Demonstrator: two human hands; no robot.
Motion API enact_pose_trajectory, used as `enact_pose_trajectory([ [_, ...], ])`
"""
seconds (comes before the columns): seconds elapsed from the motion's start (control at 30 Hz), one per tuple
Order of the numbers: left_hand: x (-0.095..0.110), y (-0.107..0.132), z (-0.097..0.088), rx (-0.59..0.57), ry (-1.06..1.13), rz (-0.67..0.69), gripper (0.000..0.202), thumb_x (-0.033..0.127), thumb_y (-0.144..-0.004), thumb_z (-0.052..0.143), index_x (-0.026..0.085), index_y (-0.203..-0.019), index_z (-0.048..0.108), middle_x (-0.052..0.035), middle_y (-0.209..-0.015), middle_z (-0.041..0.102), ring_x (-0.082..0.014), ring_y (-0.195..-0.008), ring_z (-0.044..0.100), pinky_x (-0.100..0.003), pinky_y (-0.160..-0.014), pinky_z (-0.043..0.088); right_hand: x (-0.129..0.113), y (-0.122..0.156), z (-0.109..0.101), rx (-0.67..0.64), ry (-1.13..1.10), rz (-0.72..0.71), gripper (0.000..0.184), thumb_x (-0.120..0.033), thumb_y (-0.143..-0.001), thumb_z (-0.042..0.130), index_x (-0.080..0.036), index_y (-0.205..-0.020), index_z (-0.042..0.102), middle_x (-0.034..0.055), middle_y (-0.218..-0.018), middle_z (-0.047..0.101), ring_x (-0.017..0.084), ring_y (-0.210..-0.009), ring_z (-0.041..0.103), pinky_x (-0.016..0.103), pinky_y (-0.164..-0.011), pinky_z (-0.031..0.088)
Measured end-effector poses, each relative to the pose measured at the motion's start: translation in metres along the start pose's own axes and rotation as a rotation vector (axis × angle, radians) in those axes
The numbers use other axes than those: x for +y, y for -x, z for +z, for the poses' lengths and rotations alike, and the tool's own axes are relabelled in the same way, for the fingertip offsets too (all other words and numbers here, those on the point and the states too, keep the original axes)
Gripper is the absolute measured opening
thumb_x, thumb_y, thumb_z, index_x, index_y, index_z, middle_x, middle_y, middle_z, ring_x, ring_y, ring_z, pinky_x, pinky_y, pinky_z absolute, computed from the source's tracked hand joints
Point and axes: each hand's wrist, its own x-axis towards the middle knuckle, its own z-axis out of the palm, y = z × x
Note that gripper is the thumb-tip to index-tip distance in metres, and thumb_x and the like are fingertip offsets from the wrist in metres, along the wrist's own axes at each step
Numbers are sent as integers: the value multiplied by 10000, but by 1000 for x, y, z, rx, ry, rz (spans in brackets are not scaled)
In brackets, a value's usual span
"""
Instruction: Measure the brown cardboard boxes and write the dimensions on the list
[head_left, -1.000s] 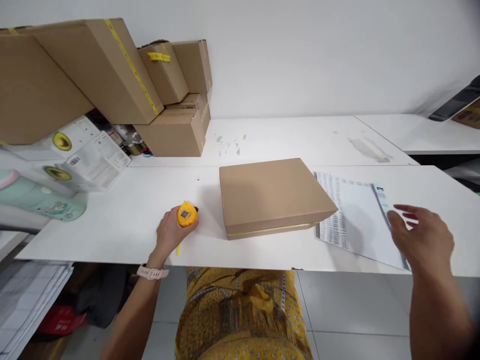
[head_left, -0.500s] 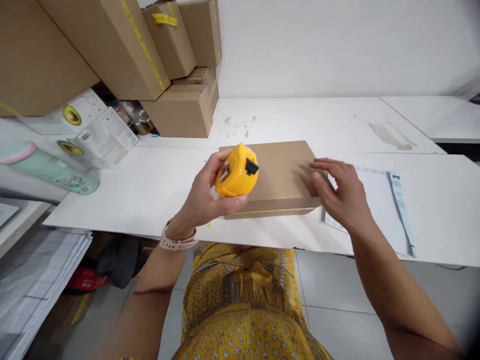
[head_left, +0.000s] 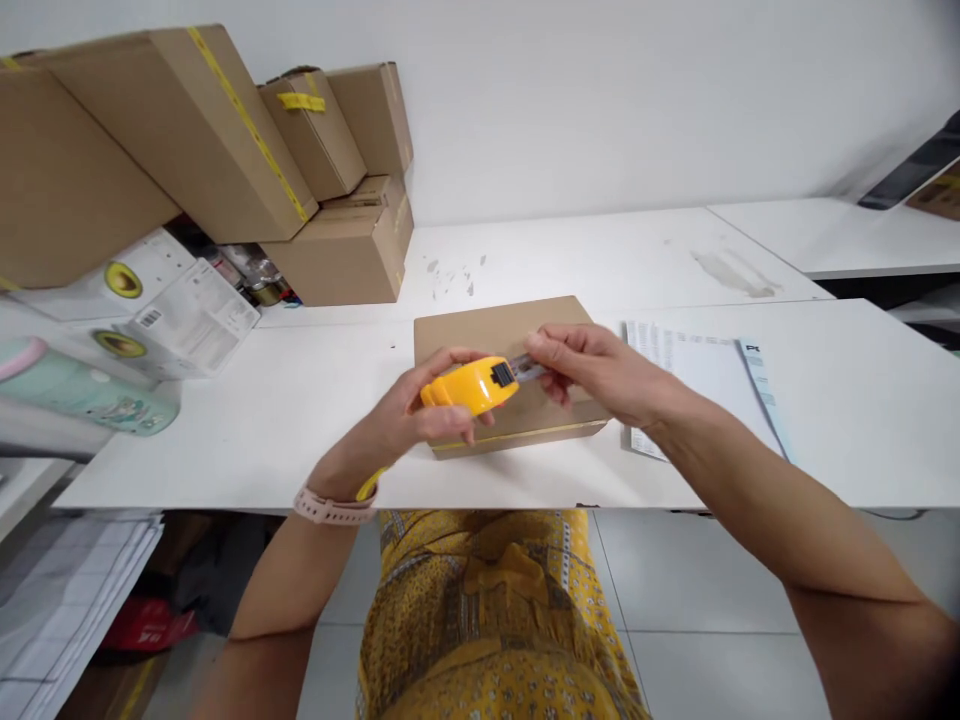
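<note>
My left hand [head_left: 409, 415] is closed around a yellow tape measure [head_left: 469, 385], held just above a flat brown cardboard box [head_left: 480, 330] on the white table [head_left: 262, 420]. Fingers of my right hand [head_left: 592, 365] pinch the end of the tape blade [head_left: 525, 368], which sticks a short way out of the case. Both hands hover over the front half of the box. A pink watch strap is on my left wrist.
A printed sheet [head_left: 705, 370] lies right of the box. Stacked cardboard boxes [head_left: 225, 140], white cartons with avocado pictures [head_left: 150, 300] and a mint-green bottle [head_left: 82, 390] crowd the left. A second white table [head_left: 847, 235] stands at the right. Papers [head_left: 67, 590] lie below left.
My left hand lifted the tape measure off the table and brought it over the box. My right hand moved from the printed sheet across the box top and took hold of the blade tip.
</note>
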Motion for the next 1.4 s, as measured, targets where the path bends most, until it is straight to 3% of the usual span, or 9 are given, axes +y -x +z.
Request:
enact_pose_trajectory([
  [0.17, 20, 13, -55, 120, -68, -88, 454, 451, -831, 646, 119, -1134, 710, -111, -889, 759, -214, -718, 691, -318, -631, 565, 24, -6, -73, 449, -56, 18, 457, -574, -898, 641, -203, -654, 532, -1, -596, 509, 91, -504, 413, 249, -458, 363],
  [0.27, 21, 26, -104, 229, -80, -203, 431, 441, -822, 624, 137, -1112, 722, -104, -907, 781, -231, -684, 693, -320, -577, 544, 52, -7, -104, 582, -6, 121, 436, -497, -941, 601, -199, -633, 517, 9, -608, 515, 93, -518, 400, 253, -465, 332],
  [0.4, 8, 37, -157, 216, -127, -282, 462, 495, -788, 621, 171, -1091, 750, -102, -895, 791, -255, -705, 688, -329, -581, 529, 81, -7, -101, 559, 124, 213, 451, -490, -960, 546, -190, -625, 515, 19, -628, 529, 98, -536, 405, 264, -502, 326],
  [0.5, -1, 40, -176, 174, -144, -287, 488, 526, -759, 631, 180, -1074, 768, -123, -867, 789, -272, -693, 687, -342, -581, 517, 87, -10, -88, 513, 244, 203, 501, -564, -955, 504, -200, -614, 459, 8, -628, 494, 115, -572, 415, 275, -541, 321],
  [0.6, -6, 42, -177, 182, -132, -338, 496, 505, -787, 654, 115, -1077, 752, -156, -874, 783, -288, -711, 690, -363, -610, 525, 83, -12, -80, 468, 410, 176, 528, -617, -958, 443, -208, -626, 410, 2, -641, 460, 134, -616, 407, 290, -577, 302],
  [0.73, -11, 39, -168, 129, -82, -319, 518, 511, -806, 662, 71, -1070, 733, -180, -866, 773, -291, -734, 703, -364, -639, 555, 76, -15, -72, 418, 556, 220, 531, -681, -927, 450, -212, -682, 499, 16, -711, 533, 156, -665, 454, 301, -599, 314],
  [0.97, -15, 30, -159, 71, -48, -278, 485, 501, -783, 694, 98, -1042, 766, -195, -891, 774, -281, -740, 714, -347, -616, 576, 81, -21, -64, 318, 425, 244, 601, -792, -855, 466, -212, -774, 601, 36, -752, 587, 171, -677, 502, 294, -587, 367],
  [1.27, -17, 35, -161, 100, -28, -290, 480, 456, -806, 654, 97, -1112, 746, -179, -945, 779, -282, -761, 722, -352, -620, 583, 84, -21, -65, 311, 386, 284, 589, -796, -844, 490, -226, -836, 637, 42, -815, 624, 184, -722, 513, 320, -615, 383],
  [1.4, -18, 34, -162, 95, -16, -291, 473, 449, -800, 660, 95, -1101, 749, -179, -931, 781, -288, -754, 720, -357, -622, 583, 82, -20, -63, 284, 362, 251, 510, -766, -862, 503, -278, -772, 620, 18, -783, 622, 196, -711, 493, 343, -616, 378],
])
